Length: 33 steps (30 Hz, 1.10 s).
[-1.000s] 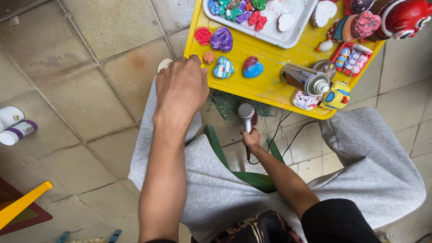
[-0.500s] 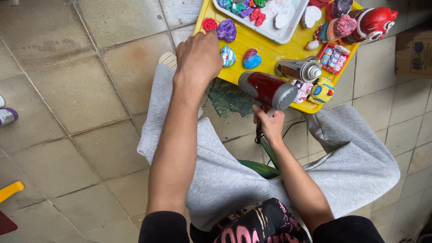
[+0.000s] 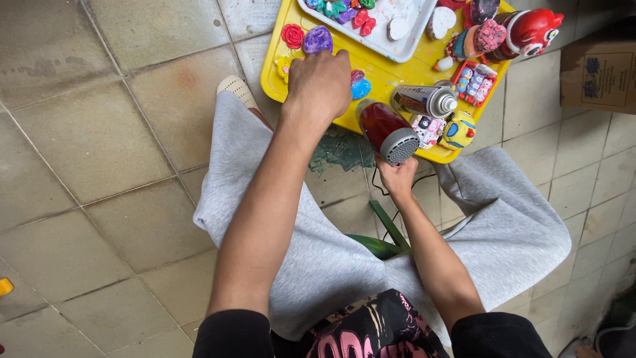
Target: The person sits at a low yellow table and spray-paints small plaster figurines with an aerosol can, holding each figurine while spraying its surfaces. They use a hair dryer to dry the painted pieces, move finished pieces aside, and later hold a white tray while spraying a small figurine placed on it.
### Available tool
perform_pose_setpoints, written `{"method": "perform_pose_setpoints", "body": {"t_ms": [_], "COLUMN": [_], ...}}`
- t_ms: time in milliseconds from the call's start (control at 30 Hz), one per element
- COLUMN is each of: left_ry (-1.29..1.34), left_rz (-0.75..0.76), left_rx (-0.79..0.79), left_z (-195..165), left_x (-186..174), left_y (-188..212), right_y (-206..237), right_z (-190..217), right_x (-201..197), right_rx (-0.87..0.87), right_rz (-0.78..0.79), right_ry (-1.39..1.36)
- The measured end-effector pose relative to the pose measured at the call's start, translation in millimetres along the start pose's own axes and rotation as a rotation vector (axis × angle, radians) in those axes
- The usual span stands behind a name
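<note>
My left hand (image 3: 320, 83) rests palm down on the yellow tray (image 3: 278, 83), fingers curled over a small painted figure that it hides. A purple figure (image 3: 317, 40) and a red rose figure (image 3: 292, 34) lie just beyond its fingers, and a blue and pink figure (image 3: 360, 85) sits beside it. My right hand (image 3: 396, 176) grips the handle of a red hair dryer (image 3: 385, 130), whose grey grille faces the camera while the barrel points at the tray near my left hand.
A spray can (image 3: 424, 101) lies on the tray beside small painted toys (image 3: 457, 129). A white tray (image 3: 391, 36) of painted pieces sits further back with a red figurine (image 3: 530, 30). A cardboard box (image 3: 599, 69) stands at right. Grey trouser legs (image 3: 503, 232) flank a green stool (image 3: 377, 245).
The hair dryer has risen from low between my knees to the tray's edge and now points at the painted pieces. My left hand stayed on the tray; the camera view shifted.
</note>
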<state>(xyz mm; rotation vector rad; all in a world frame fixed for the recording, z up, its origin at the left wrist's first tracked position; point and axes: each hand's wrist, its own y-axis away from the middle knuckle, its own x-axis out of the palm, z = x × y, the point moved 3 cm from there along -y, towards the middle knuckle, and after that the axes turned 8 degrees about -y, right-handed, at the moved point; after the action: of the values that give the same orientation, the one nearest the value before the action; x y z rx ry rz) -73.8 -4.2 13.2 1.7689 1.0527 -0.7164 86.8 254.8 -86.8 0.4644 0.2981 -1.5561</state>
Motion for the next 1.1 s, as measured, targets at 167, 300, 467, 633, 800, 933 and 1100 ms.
{"method": "perform_pose_setpoints", "body": {"t_ms": [167,300,467,633,800,933,1100], "left_ry": [-0.057,-0.054,-0.138,-0.133,-0.153,-0.103,-0.067], "left_rz": [-0.020,0.026,0.052,0.082,0.013,-0.002,0.023], "left_rx": [0.022,-0.008,0.011,0.013,-0.028,-0.085,-0.160], "left_z": [-6,-6,-13,-23,-33,-32,-18], "left_x": [4,6,15,23,28,37,37], "left_y": [0,-1,6,20,22,20,3], "right_y": [-9,-6,-3,-23,-54,-69,-85], "right_z": [-16,-18,-13,42,74,42,22], "right_x": [-5,-9,-31,-92,-114,-82,-64], "right_rx": [0.127,0.001,0.246,-0.004,-0.054,0.399,0.201], "right_rz": [-0.006,0.035,0.087,0.305,0.280,0.260,0.383], "right_ry": [-0.044,0.017,-0.170,-0.024,-0.086,-0.028,-0.029]}}
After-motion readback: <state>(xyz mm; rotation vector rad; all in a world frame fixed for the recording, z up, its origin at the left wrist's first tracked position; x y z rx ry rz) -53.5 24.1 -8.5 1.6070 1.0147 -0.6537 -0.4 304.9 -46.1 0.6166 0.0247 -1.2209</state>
